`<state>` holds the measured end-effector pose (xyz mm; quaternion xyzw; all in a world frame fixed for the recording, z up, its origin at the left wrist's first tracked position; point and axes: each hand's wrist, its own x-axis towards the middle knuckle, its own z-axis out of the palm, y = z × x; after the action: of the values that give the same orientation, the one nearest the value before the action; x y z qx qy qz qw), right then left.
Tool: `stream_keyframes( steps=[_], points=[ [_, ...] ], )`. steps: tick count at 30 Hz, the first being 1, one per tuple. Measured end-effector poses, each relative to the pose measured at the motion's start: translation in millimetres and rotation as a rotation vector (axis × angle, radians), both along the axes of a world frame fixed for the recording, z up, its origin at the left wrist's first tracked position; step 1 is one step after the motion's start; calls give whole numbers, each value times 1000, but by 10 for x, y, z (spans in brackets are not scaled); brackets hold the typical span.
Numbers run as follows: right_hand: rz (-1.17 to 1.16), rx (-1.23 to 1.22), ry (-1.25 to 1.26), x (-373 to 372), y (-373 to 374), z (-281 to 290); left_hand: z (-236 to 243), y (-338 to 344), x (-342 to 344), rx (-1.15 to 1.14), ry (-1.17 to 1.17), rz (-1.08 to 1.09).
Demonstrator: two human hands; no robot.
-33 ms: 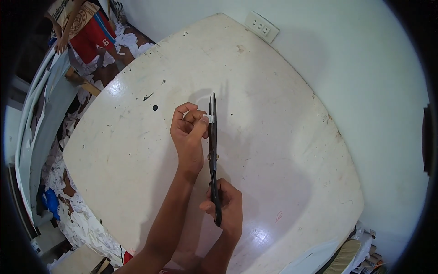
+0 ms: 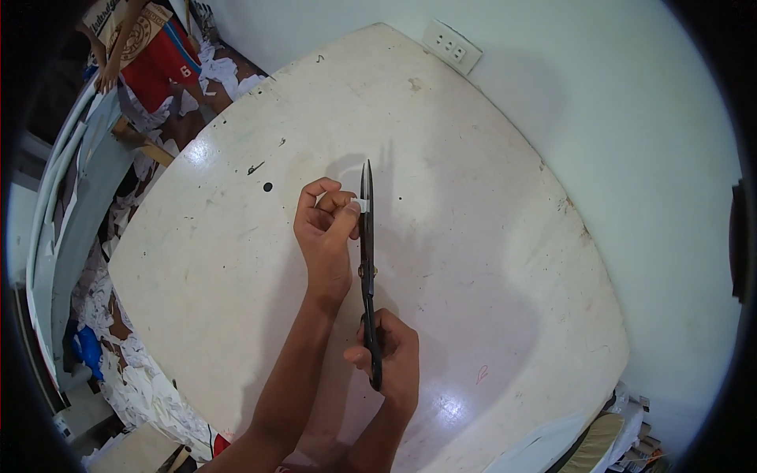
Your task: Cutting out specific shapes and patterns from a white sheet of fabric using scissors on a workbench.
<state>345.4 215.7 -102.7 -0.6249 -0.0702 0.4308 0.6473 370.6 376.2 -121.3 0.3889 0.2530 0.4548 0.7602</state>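
Clamped between the left hand's [image 2: 325, 225] thumb and fingers, a small white scrap [image 2: 363, 205] sits at the blades of the black scissors [image 2: 368, 244], over the table's [image 2: 489, 205] middle; the pinch likely steadies it. Right hand [image 2: 400, 355], nearer, wraps the handles, tips aimed far, presumably for blade control. Left forearm [image 2: 288, 386] slants in from near left.

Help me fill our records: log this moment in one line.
left hand: pinching white piece | right hand: holding black scissors | white piece: at blades
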Motion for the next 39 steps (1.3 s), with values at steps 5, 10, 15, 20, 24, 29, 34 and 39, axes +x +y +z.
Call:
stream_keyframes(
  steps=[5, 10, 15, 20, 24, 29, 34, 39],
  points=[
    [-20, -56, 43, -6, -12, -19, -9, 5, 3, -9, -2, 9],
    [23, 1, -48, -2, -43, -73, -18, 15, -10, -7, -13, -1],
    [34, -23, -51, -1, -28, -31, -52, 20, -5, -11, 0, -1],
    [22, -46, 16, -2, -15, -41, -24, 21, -2, -8, 2, 8],
    [21, -37, 9, 9, -26, -42, -5, 12, 5, -22, -1, 18],
    [35, 41, -40, -4, -47, -87, -15, 18, -2, -15, 2, 8],
    [41, 26, -45, -6, -44, -87, -38, 28, -1, -19, 2, 7],
    [26, -32, -13, -1, -24, -50, -26, 28, 1, -35, -2, 17]
  ],
)
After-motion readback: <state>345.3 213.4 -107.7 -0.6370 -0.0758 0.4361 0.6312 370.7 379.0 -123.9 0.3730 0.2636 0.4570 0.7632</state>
